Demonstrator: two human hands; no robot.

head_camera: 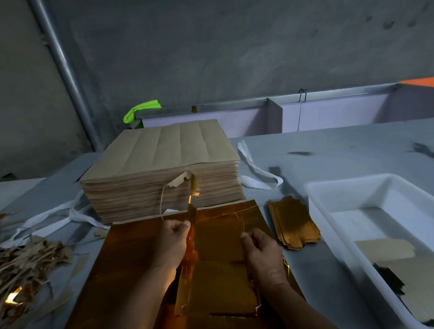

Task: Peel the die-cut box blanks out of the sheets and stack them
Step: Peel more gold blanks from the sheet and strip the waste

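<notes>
Your gold sheet (pixel 131 267) lies foil side up at the near edge of the desk (pixel 347 146), its far edge touching the foot of the tall pile of brown sheets (pixel 166 166) that stands behind it. Your left hand (pixel 172 243) is closed in a fist around a long gold waste strip (pixel 192 215), which runs up from the middle of the sheet, passes through your curled fingers and stands almost upright in front of the pile, its torn brown-backed tip bent over to the left. Your right hand (pixel 262 254) rests on the right part of the sheet, thumb and forefinger pinching a thin thread of trim (pixel 238 220) that curves up and away towards the sheet's far edge. Between your two hands a box blank (pixel 216 276) sits partly freed, its near and right edges lifted clear of the sheet around it. The stack of peeled gold blanks (pixel 294 225) lies on the desk just beside the sheet's right edge, between it and a white plastic tray (pixel 322 217). A heap of torn scraps (pixel 24 267) covers the left edge of the desk, and white strapping bands (pixel 256 172) trail from either side of the brown pile.
</notes>
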